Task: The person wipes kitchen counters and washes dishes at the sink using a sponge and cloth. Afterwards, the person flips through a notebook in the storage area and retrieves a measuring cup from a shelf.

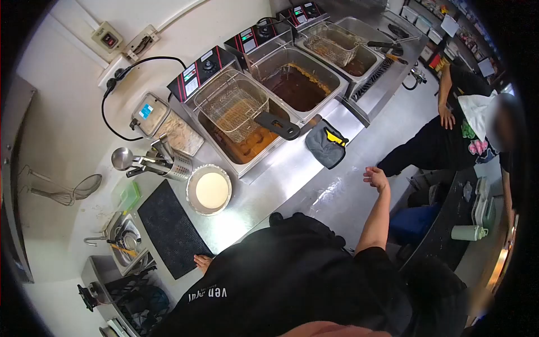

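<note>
A: Left hand [203,262]?
B: Partly hidden by the black shirt [303,269]. Fingertips are seen laid close together at the near edge of the black mat [172,233], which is set at the left end of the worktop [269,196]. Whether that edge is gripped cannot be told.
A: Right hand [377,177]?
B: Held beyond the worktop's front edge, fingers loosely curled, slightly apart. By that edge a grey cloth piece [322,148] is seen, near but untouched.
A: Writing?
B: "ven" is read, inverted, on the shirt; the next word is broken by folds. Fryer panel [205,70] labels cannot be made out.
</note>
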Tool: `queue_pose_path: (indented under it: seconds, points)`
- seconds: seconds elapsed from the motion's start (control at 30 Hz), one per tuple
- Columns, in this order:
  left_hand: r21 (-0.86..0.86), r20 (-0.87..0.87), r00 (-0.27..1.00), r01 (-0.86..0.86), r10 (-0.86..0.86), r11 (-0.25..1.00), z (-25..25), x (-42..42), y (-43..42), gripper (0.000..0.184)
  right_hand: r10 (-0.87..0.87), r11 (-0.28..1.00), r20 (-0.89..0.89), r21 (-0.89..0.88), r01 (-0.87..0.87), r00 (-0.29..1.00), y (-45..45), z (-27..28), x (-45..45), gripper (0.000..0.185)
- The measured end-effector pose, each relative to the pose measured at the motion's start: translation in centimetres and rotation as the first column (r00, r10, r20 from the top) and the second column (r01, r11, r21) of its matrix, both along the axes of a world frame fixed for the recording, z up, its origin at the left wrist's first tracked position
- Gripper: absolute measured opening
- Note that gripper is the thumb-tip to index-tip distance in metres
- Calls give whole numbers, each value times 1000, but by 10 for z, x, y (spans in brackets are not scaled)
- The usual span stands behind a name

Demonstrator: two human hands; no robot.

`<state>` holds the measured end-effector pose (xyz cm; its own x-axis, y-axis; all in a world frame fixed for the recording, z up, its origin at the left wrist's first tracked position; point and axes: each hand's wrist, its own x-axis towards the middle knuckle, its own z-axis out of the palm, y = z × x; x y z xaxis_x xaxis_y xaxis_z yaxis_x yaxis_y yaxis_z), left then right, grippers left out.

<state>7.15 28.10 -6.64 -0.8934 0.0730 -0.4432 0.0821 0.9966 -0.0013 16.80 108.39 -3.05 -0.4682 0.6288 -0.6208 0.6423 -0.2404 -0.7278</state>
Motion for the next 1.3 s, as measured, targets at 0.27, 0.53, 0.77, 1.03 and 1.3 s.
queue_pose_path:
  seconds: [0.27, 0.53, 0.77, 1.03, 1.3]
  points:
    - [88, 132, 954, 258, -268, 962, -3, -56, 70, 72, -208, 959, 166, 231, 167, 964, 83, -45, 92, 27]
    - [181, 184, 715, 650, -674, 738, -21, -156, 311, 67, -725, 601, 227, 670, 436, 651, 211, -75, 260, 34]
    - [205, 242, 590, 745, -770, 635, -30, -147, 551, 64, -932, 354, 218, 725, 590, 290, 336, -59, 370, 33]
    - [175, 410, 493, 783, -767, 597, -25, -103, 695, 60, -890, 272, 135, 923, 272, 435, 500, -108, 481, 44]
    - [241, 462, 518, 708, -720, 664, -7, -67, 746, 58, -900, -55, -436, 104, 993, -4, 546, -149, 582, 54]
